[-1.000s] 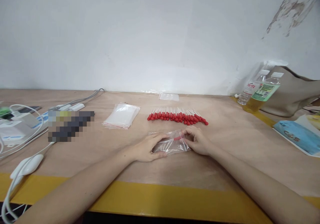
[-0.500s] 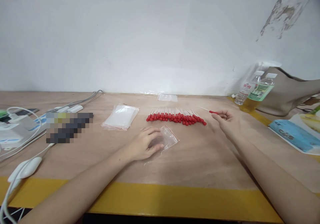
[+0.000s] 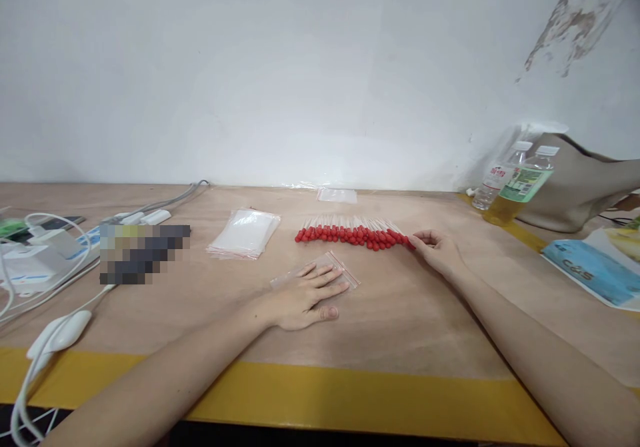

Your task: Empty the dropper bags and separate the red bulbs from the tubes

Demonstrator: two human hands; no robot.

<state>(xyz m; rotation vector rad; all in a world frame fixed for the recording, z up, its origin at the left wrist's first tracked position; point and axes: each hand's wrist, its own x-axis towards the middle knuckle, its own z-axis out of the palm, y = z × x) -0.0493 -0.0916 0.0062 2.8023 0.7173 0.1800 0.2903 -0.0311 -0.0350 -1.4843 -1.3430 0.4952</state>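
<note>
My left hand lies flat with its fingers spread over a clear zip bag that has a red line along its edge. Behind it is a row of red-tipped sticks, laid side by side with the red heads toward me and the thin white ends toward the wall. At the right end of this row, my right hand pinches a red-tipped stick by its head; the fingers partly hide it. A stack of clear zip bags sits to the left of the row.
Another clear bag lies by the wall. Two bottles, a beige bag and a blue tissue pack stand at the right. White chargers and cables crowd the left, near a pixelated patch. Yellow tape lines the front edge.
My right hand has brought the red-tipped stick left to the end of the row. My left hand has flattened from a curl and pressed down over the clear bag.
</note>
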